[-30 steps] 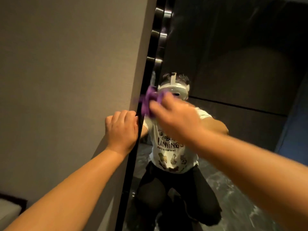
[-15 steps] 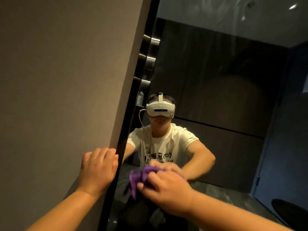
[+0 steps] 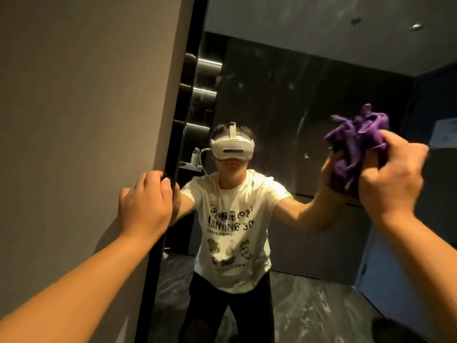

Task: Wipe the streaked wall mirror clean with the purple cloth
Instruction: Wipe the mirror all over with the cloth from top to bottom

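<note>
The tall wall mirror [image 3: 309, 100] fills the right of the head view, with a thin black frame [image 3: 158, 243] on its left edge and faint smears on the upper glass. My right hand [image 3: 393, 179] grips the bunched purple cloth [image 3: 356, 144] and holds it against the glass at the mirror's right side, about head height. My left hand [image 3: 146, 204] rests on the left edge of the mirror, its fingers curled round the frame. The mirror reflects a person in a white T-shirt and a headset.
A plain grey wall [image 3: 86, 107] runs along the left of the mirror. The reflection shows dark wall panels, lit shelves and a dark marbled floor behind me.
My right hand has carried the cloth from low centre up and across to the right side of the glass. My left hand has stayed on the mirror's left edge.
</note>
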### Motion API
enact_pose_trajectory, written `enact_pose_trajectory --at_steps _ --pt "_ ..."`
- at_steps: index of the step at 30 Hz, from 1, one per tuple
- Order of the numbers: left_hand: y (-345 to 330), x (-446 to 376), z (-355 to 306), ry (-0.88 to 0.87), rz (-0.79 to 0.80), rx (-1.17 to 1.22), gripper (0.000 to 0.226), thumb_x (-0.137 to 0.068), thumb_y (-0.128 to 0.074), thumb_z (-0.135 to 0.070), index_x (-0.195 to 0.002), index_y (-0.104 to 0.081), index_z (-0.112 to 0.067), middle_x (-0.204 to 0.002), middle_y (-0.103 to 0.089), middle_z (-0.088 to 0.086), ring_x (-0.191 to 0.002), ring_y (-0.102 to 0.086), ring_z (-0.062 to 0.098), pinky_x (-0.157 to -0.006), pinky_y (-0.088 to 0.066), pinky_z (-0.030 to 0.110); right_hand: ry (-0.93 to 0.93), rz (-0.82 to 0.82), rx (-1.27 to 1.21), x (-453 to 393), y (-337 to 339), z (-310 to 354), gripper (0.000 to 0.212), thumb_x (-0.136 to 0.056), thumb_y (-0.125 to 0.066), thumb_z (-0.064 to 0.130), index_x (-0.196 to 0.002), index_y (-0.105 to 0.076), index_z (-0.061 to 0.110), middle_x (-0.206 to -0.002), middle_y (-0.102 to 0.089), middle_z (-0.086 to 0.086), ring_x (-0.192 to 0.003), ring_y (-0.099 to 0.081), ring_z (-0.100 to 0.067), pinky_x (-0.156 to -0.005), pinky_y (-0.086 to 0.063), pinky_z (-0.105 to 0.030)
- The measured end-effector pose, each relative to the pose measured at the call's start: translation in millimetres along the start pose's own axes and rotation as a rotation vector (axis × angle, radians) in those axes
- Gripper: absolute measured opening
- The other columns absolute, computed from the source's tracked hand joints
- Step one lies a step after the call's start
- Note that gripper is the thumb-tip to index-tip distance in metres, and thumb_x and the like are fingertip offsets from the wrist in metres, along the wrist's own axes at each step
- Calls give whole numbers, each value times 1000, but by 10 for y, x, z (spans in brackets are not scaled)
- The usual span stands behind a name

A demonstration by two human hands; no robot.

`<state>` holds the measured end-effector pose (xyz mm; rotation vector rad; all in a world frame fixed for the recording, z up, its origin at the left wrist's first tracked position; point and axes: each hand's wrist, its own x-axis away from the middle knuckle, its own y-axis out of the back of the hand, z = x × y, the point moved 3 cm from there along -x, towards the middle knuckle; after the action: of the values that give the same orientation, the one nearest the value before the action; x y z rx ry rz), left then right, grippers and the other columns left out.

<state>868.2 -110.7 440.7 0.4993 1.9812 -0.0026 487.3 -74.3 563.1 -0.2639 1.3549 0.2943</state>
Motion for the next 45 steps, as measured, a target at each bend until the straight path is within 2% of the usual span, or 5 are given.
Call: enact_pose_trajectory --at_steps 11,21,29,40,45 --pt "126 -270 68 -183 154 39 35 -94 -32 -34 -78 -53 -11 -69 -62 17 -58 -59 45 -56 -46 43 644 485 -24 1482 -1095 2006 30 -89 -59 25 -118 -62 20 -85 -57 -5 -57 -56 -24 -41 -37 -29" --pt "283 -409 -30 -234 331 -36 29 -91 -35 -30 -68 -46 -17 -54 -54 3 -43 -52 35 -52 -26 27 -42 73 134 -831 -430 751 35 -90 -41 38 -121 -52 28 -114 -48 -15 -82 -60 -42 -64 -47 -42" --pt "242 -377 33 -269 532 -240 29 -87 -35 -24 -65 -50 -13 -58 -50 13 -44 -54 38 -40 -43 40 576 397 -31 479 -1152 2266 24 -88 -52 27 -110 -61 25 -87 -55 -4 -59 -57 -24 -41 -41 -27" --pt "437 -1134 -439 -93 349 -27 37 -94 -24 -49 -80 -43 -20 -74 -60 11 -61 -59 43 -49 -45 40 -498 -68 105 -1839 118 -119 32 -96 -48 20 -127 -53 14 -128 -44 -21 -109 -54 -40 -93 -41 -40" --pt "396 -1097 -438 -76 332 -64 36 -95 -27 -43 -78 -44 -17 -71 -59 12 -55 -58 43 -44 -45 39 -48 103 106 -1099 -764 1142 40 -86 -61 21 -125 -57 22 -109 -54 -13 -75 -60 -37 -59 -47 -37"
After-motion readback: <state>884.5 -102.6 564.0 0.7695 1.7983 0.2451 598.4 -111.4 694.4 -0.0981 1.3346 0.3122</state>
